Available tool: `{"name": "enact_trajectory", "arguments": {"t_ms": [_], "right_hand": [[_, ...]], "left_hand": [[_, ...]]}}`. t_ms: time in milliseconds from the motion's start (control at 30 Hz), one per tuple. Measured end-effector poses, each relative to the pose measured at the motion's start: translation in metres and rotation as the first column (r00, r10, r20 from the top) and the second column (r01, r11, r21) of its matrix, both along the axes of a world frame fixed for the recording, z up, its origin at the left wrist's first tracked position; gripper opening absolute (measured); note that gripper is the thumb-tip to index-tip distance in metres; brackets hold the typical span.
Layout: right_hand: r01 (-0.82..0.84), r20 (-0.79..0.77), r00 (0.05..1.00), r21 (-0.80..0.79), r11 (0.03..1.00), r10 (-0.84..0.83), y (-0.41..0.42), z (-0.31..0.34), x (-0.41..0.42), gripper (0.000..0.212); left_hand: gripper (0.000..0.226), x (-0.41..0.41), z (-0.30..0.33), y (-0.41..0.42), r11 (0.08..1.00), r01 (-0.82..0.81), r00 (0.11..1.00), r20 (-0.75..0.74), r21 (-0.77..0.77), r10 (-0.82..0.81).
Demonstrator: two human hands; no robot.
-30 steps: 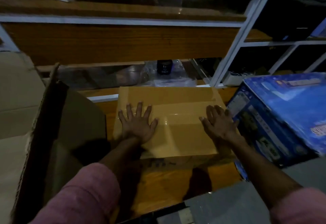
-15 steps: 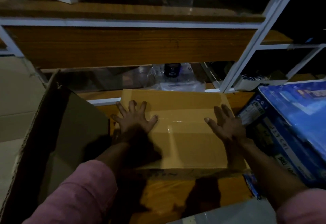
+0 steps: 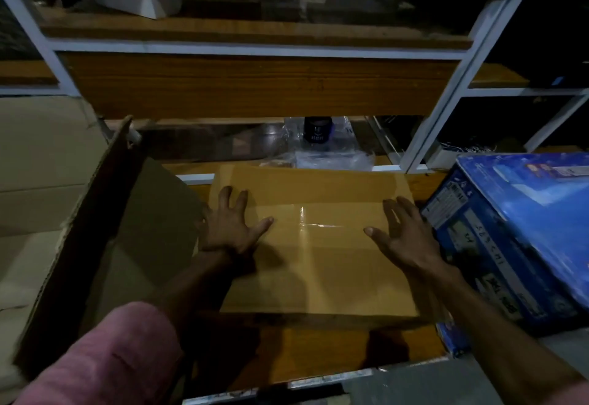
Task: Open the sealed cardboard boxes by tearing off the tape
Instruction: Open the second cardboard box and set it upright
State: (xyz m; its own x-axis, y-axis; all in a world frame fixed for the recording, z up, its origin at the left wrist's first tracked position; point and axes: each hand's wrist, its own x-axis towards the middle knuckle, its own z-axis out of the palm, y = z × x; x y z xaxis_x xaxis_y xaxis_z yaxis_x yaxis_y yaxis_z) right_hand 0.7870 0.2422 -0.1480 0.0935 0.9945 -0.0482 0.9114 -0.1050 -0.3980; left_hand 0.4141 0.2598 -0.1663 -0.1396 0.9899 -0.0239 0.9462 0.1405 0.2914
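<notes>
Head view showed the tape running nine-to-three across the cardboard box, between the flat, spread left hand and right hand, neither clearly nearer.

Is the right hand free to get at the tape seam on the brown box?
Probably yes. The right hand lies open on the brown box, beside the glossy tape, with nothing between them. The blue box crowds only its outer side.

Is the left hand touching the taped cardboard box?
Touching. The head view shows the left hand lying flat, fingers spread, on the top of the taped cardboard box.
</notes>
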Motion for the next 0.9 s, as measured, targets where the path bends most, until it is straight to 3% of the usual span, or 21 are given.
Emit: {"name": "enact_trajectory", "arguments": {"t_ms": [100, 200, 300, 433, 600, 767, 900], "right_hand": [[-0.031, -0.107, 0.993, 0.103, 0.994, 0.042, -0.012, 0.013, 0.004, 0.091], [-0.047, -0.16, 0.982, 0.326, 0.944, 0.104, -0.021, 0.026, 0.004, 0.089], [0.014, -0.186, 0.979, 0.454, 0.891, 0.079, -0.031, 0.028, 0.0, 0.091], [-0.01, -0.062, 0.997, 0.527, 0.85, 0.051, -0.066, 0.001, -0.004, 0.079], [-0.019, 0.061, 0.998, 0.446, 0.895, -0.009, -0.106, -0.027, -0.002, 0.071], [0.007, 0.04, 0.999, 0.53, 0.848, -0.033, -0.126, -0.009, -0.002, 0.057], [0.083, -0.075, 0.996, 0.661, 0.746, -0.044, -0.122, 0.034, -0.004, 0.052]], "left_hand": [[0.107, -0.003, 0.011, -0.017, 0.991, -0.017, 0.999, 0.036, 0.134, 0.012], [0.102, 0.001, 0.033, -0.043, 0.956, -0.052, 0.996, 0.085, 0.289, 0.028], [0.104, 0.005, 0.048, -0.067, 0.911, -0.057, 0.991, 0.133, 0.408, 0.003], [0.105, 0.004, 0.03, -0.099, 0.917, -0.03, 0.995, 0.1, 0.397, -0.011], [0.093, 0.002, 0.009, -0.151, 0.947, -0.017, 0.999, 0.045, 0.321, 0.003], [0.064, 0.007, 0.028, -0.174, 0.933, -0.045, 0.994, -0.075, 0.357, 0.077], [0.057, 0.007, 0.065, -0.163, 0.895, -0.018, 0.995, -0.08, 0.445, 0.06]]}}
